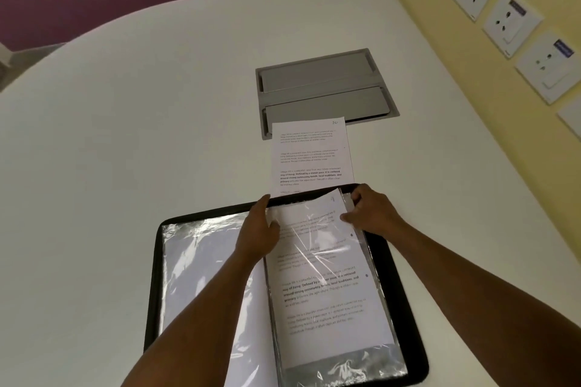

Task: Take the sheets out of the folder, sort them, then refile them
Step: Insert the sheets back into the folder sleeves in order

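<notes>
- Black folder (405, 308) with glossy crinkled plastic sleeves lies open at the desk's (125, 135) near edge.
- Left grip (257, 229) and right grip (371, 210) pinch a printed sheet (327, 280) in the right sleeve.
- Another sheet (311, 154) lies flat beyond the folder.

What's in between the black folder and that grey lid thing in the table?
A loose printed sheet lies between them in the head view. Its far edge overlaps the grey hatch; its near edge reaches the black folder, by the left hand.
</notes>
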